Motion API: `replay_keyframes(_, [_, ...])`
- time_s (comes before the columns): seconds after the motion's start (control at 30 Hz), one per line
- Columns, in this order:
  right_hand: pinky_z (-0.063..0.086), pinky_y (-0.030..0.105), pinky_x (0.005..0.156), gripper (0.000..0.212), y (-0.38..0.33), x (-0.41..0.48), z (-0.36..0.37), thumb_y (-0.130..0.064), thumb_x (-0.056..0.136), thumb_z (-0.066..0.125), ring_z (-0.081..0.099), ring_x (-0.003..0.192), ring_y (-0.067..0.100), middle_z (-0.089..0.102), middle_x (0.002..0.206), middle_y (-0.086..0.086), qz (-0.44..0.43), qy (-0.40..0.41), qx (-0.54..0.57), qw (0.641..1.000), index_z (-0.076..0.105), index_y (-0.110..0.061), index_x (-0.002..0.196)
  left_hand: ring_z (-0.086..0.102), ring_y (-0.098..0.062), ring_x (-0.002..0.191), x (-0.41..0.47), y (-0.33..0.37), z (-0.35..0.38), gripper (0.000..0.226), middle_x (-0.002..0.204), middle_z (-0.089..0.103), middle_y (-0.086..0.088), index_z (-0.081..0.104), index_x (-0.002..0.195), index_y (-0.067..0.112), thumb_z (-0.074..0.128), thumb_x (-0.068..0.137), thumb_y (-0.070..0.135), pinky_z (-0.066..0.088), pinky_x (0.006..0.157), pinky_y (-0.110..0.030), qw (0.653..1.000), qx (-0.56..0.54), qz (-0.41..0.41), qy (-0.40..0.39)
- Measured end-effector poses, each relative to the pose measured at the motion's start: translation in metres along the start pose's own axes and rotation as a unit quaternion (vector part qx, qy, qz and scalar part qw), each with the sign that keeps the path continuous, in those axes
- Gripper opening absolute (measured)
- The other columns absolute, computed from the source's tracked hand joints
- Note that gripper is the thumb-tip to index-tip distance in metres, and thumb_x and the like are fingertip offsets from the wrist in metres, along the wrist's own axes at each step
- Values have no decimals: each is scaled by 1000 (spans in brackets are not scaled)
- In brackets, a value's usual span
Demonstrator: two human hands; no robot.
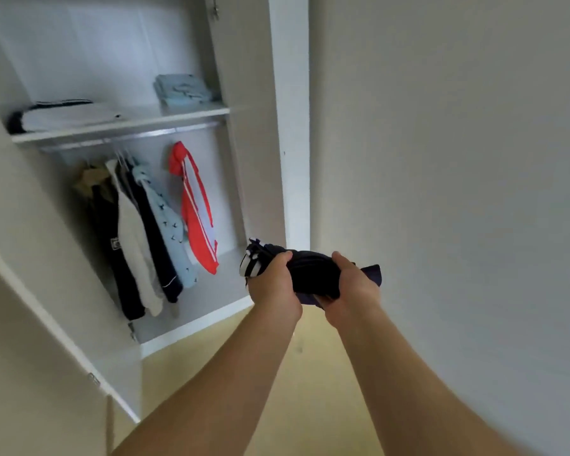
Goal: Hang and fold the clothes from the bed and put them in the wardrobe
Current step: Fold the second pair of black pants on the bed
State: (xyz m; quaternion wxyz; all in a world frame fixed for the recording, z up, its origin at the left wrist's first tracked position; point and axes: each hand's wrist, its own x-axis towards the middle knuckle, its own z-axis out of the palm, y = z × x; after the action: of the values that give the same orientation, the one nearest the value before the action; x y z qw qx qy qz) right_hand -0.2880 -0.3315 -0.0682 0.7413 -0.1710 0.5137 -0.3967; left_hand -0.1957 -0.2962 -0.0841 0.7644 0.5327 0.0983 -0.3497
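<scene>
Your left hand and right hand both grip a folded dark navy garment — held in the air before the wardrobe's right edge. On its shelf, folded light-blue clothes sit at the right end — a red jacket hangs below.

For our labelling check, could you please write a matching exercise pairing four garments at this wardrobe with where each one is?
Things:
1. red jacket
2. light blue folded stack
3. dark folded garment
4. white folded garment

Places:
A. left end of the shelf
B. held by left hand and right hand
C. hanging from the rail
D. right end of the shelf

Pairs: 1-C, 2-D, 3-B, 4-A
</scene>
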Motion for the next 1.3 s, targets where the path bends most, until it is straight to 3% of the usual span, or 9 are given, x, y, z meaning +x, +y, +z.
replay_keyframes(0.17, [64,48,71,24,5,34,145,-14,81,82,73,85,36,72,99,15,-26,-110,-19,993,63,-9,95,73,-25,86,84,116,19,41,100,74,-7,68,112,14,85,74,17,54,51,-25,995,-43,85,5])
replay_keyframes(0.37, [63,41,59,35,-4,69,290,-13,81,80,72,85,29,71,101,12,-100,-183,-34,977,61,-6,110,74,-27,93,163,222,51,43,107,75,-10,68,117,10,83,78,18,63,81,-37,989,-76,126,-8])
replay_keyframes(0.53, [60,35,54,40,-28,110,393,-15,80,80,72,85,26,70,102,11,-135,-254,-51,957,58,-6,113,75,-24,87,229,289,94,37,100,76,-10,69,113,9,83,79,19,62,63,-28,978,-117,174,0])
replay_keyframes(0.77, [61,38,53,46,-89,149,528,-14,78,81,70,85,26,68,102,12,-127,-334,-51,933,55,-6,116,77,-19,78,290,379,159,31,88,79,-4,73,105,17,76,85,40,60,64,-28,955,-166,240,-41])
replay_keyframes(0.9, [63,46,59,49,-116,166,606,-10,78,78,71,91,29,68,109,14,-87,-375,-30,923,55,-7,122,73,-29,103,345,426,164,76,114,75,-8,67,116,11,51,85,78,52,98,-45,924,-273,251,-97])
replay_keyframes(1.0, [63,49,66,42,-127,181,658,-11,78,76,71,93,30,70,107,14,-46,-405,-13,913,61,-7,117,57,-43,120,394,458,155,81,128,64,-16,61,117,5,36,90,78,37,110,-61,893,-357,230,-146])
replay_keyframes(1.17, [62,36,67,27,-130,200,747,-15,77,73,73,91,27,75,101,10,6,-483,1,876,71,-7,102,64,-45,108,470,507,154,64,113,63,-23,53,107,6,30,101,65,49,99,-60,818,-498,240,-158])
replay_keyframes(1.23, [62,36,73,19,-130,207,786,-16,79,70,73,84,24,75,93,7,15,-531,6,847,71,-9,97,71,-30,88,503,533,152,58,89,69,-17,54,98,8,26,104,59,57,87,-42,805,-532,217,-149])
replay_keyframes(1.3, [59,37,87,15,-128,215,827,-19,82,67,70,85,25,72,93,7,4,-580,-7,815,69,-12,94,64,-18,60,535,561,151,55,67,64,-7,57,103,8,26,106,54,56,63,-26,823,-521,171,-151])
